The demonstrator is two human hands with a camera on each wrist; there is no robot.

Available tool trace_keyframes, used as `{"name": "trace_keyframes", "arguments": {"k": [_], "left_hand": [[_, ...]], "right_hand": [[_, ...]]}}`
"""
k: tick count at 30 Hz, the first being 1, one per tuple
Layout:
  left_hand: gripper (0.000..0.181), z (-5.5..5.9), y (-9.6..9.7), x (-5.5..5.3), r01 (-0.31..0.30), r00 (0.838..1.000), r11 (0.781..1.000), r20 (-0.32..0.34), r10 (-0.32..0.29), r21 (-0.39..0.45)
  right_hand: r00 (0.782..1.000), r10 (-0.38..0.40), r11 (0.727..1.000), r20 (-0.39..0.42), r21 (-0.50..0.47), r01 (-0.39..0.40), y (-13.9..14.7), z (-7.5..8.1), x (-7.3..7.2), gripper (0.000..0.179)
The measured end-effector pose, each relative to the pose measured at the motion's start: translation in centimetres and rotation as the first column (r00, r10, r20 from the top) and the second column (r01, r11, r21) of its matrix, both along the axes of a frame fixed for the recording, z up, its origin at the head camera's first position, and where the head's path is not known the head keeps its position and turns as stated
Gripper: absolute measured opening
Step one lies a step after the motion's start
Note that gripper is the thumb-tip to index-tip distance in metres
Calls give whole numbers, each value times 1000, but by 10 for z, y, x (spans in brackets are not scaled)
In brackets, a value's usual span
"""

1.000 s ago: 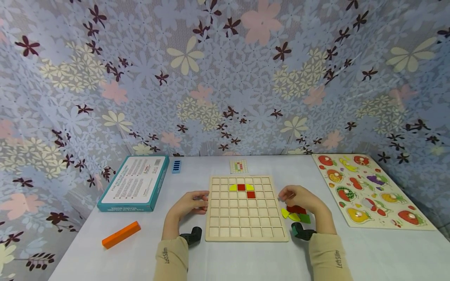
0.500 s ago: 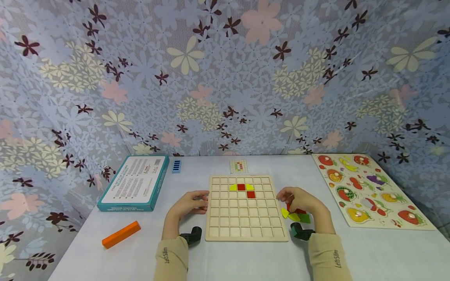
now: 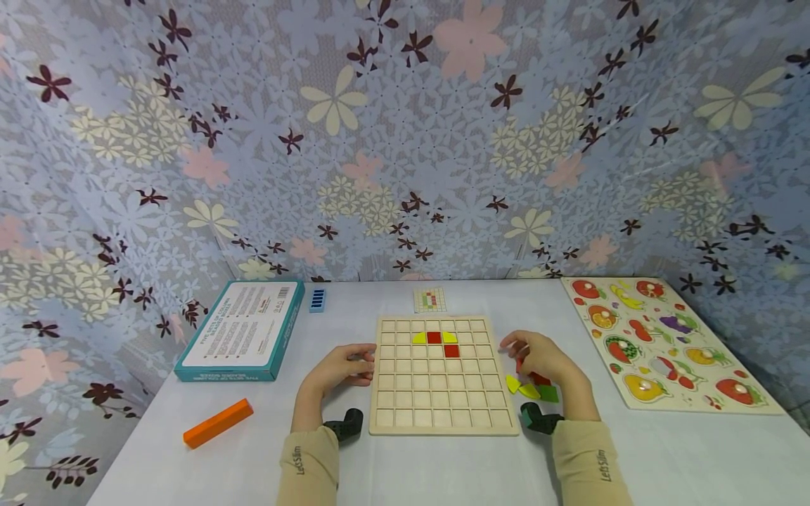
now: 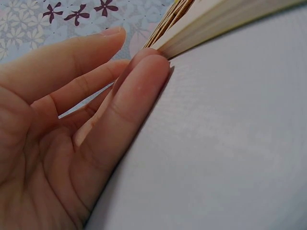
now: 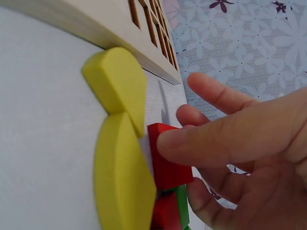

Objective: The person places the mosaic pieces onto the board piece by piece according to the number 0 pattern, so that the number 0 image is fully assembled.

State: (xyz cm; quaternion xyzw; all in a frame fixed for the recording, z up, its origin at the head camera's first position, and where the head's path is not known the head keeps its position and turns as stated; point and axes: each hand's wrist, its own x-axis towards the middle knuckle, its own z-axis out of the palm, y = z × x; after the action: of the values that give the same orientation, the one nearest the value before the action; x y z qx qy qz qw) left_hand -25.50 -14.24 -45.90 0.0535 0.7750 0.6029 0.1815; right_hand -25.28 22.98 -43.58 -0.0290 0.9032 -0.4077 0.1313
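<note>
The wooden grid board (image 3: pixel 443 400) lies between the hands. Set in its upper cells are two red squares (image 3: pixel 451 351) and two yellow rounded pieces (image 3: pixel 420 338). My left hand (image 3: pixel 342 367) stays at the board's left edge, loosely bent fingers touching the rim in the left wrist view. Beyond the right edge, my right hand (image 3: pixel 543 358) pinches a red block (image 5: pixel 170 176), thumb on its face and fingers behind. Around it lie two yellow pieces (image 5: pixel 115 79), another red block (image 5: pixel 165 213) and green pieces (image 3: pixel 548 393), partly hidden by the hand.
A small patterned card (image 3: pixel 430 300) lies behind the board, with a blue piece (image 3: pixel 318 300) to its left. A teal box (image 3: pixel 240 330) and an orange bar (image 3: pixel 218 422) occupy the left side. A fruit puzzle board (image 3: pixel 664 351) lies at the right.
My right hand has shifted slightly left over the pile, and a red block now shows tilted up under its fingers. The left hand and the board have stayed still.
</note>
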Motion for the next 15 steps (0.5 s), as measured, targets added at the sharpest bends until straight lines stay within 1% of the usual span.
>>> {"name": "trace_keyframes", "arguments": {"k": [8,15], "left_hand": [[49,1,0,0,8,1000,1000,2,-8,1],[49,2,0,0,11,1000,1000,4,-11,3]], "right_hand": [[996,-44,996,-72,74,49,1,-1,-3,50],[993,-84,994,-87,65,90,-1,0,-4,45]]}}
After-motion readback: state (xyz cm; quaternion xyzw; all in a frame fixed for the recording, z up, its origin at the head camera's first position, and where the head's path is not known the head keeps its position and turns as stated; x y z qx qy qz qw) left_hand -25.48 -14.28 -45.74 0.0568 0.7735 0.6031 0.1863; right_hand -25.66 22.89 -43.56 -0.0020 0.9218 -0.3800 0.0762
